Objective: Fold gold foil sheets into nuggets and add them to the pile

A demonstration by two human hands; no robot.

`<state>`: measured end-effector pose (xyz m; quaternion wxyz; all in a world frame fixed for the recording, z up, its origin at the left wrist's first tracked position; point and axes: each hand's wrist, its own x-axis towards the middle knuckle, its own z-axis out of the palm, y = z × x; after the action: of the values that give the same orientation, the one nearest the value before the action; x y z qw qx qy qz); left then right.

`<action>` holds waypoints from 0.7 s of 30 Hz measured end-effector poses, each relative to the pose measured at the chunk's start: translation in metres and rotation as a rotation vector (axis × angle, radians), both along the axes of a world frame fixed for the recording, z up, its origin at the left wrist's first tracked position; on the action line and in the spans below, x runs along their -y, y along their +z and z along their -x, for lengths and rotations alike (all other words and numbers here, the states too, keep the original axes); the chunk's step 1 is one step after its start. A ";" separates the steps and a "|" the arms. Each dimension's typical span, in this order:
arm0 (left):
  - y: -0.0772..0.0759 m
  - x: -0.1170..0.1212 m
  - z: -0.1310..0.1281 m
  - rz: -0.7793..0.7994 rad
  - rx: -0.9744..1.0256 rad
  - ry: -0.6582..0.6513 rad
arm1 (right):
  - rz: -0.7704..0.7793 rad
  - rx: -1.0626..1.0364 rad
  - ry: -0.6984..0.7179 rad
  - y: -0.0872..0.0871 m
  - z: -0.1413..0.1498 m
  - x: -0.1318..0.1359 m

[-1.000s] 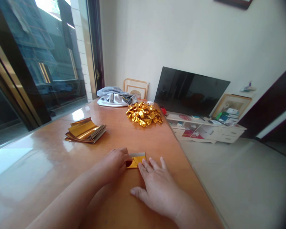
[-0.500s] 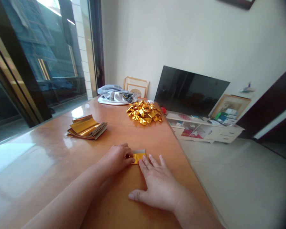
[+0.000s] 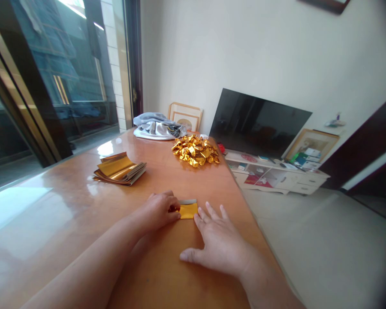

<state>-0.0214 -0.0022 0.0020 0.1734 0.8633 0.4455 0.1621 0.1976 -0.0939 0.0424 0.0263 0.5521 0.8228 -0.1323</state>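
A small folded sheet of gold foil paper [image 3: 188,210] lies on the orange wooden table [image 3: 167,274] near its right edge. My left hand [image 3: 161,210] is curled with its fingertips pinching the sheet's left edge. My right hand [image 3: 217,240] rests flat on the table just below and right of the sheet, fingers spread, fingertips close to its lower right corner. Farther back on the table lie a stack of flat gold foil sheets [image 3: 119,168] at the left and a heap of folded gold foil pieces [image 3: 195,151] in the middle.
A grey bundle of cloth [image 3: 157,127] lies at the table's far end. Glass sliding doors stand along the left. Right of the table is tiled floor, with a dark television [image 3: 257,123] on a low white cabinet [image 3: 276,174] and framed pictures against the wall.
My right hand has slid slightly down and right, off the gold sheet, uncovering more of it. My left hand stays on the sheet's left edge.
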 end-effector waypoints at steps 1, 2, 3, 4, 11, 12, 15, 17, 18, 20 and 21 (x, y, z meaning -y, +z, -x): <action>0.000 0.000 0.000 -0.005 -0.001 -0.004 | -0.022 -0.004 -0.008 0.000 -0.001 -0.001; -0.001 0.000 0.000 -0.008 -0.002 -0.008 | -0.053 -0.009 -0.020 0.000 -0.001 -0.002; -0.001 0.000 0.000 -0.011 -0.003 -0.011 | -0.094 -0.017 -0.035 0.000 -0.001 -0.004; 0.000 0.000 0.000 -0.011 -0.005 -0.014 | -0.146 -0.028 -0.048 0.000 -0.001 -0.005; 0.003 0.002 -0.002 -0.018 -0.014 -0.005 | -0.319 -0.177 0.102 -0.005 0.017 -0.007; 0.004 0.002 -0.003 -0.012 -0.018 -0.002 | -0.309 -0.159 0.116 -0.008 0.019 -0.007; 0.006 0.003 -0.002 0.011 -0.021 -0.005 | -0.296 -0.069 0.139 -0.016 0.023 -0.008; 0.008 0.003 0.001 0.028 -0.016 -0.029 | -0.304 -0.031 0.142 -0.018 0.023 -0.007; 0.009 0.003 0.002 0.034 -0.016 -0.049 | -0.309 -0.020 0.141 -0.018 0.024 -0.007; 0.011 0.003 0.006 0.034 -0.018 -0.097 | -0.316 -0.001 0.133 -0.017 0.026 -0.005; 0.012 0.003 0.008 0.029 -0.020 -0.114 | -0.318 0.010 0.129 -0.016 0.027 -0.004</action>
<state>-0.0289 -0.0047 0.0138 0.1904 0.8862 0.3996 0.1367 0.1704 -0.0895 0.0264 -0.0487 0.4958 0.8670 0.0042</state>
